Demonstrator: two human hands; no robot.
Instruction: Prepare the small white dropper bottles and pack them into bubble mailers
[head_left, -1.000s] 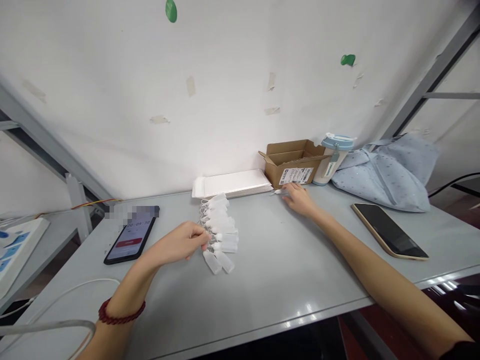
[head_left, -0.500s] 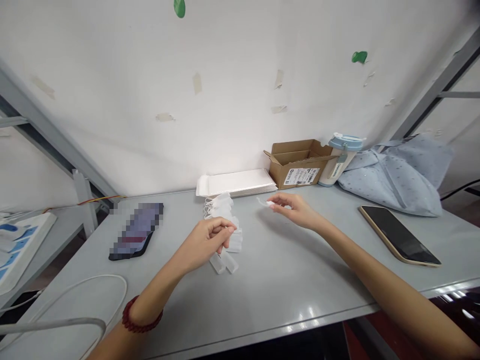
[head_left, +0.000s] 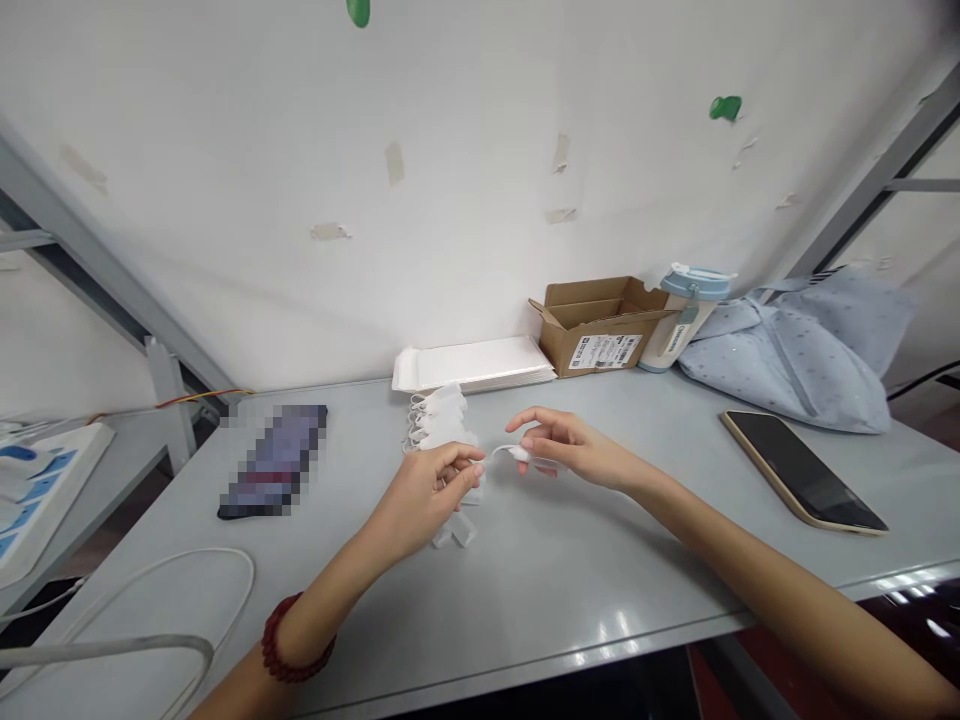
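Between my hands is a small white plastic piece with a thin looped strap (head_left: 517,452). My right hand (head_left: 574,448) holds its body between thumb and fingers, with the index finger raised. A translucent part shows below those fingers. The thumb and fingertips of my left hand (head_left: 442,485) are pinched at the free end of the strap. Behind and under my left hand lies a row of similar white looped pieces (head_left: 439,405), overlapping on the grey table (head_left: 585,570). My left hand partly hides the row, and two ends poke out below it.
A stack of white padded envelopes (head_left: 472,365) lies against the wall, beside an open cardboard box (head_left: 600,325), a tumbler (head_left: 679,325) and a pale blue fabric bag (head_left: 787,365). One phone (head_left: 802,470) lies right, a blurred dark device (head_left: 274,460) left. A white cable (head_left: 225,555) curves front left.
My right hand has brought the white piece left and nearer to me. My left hand has shifted slightly right, and its fingertips now meet the strap.
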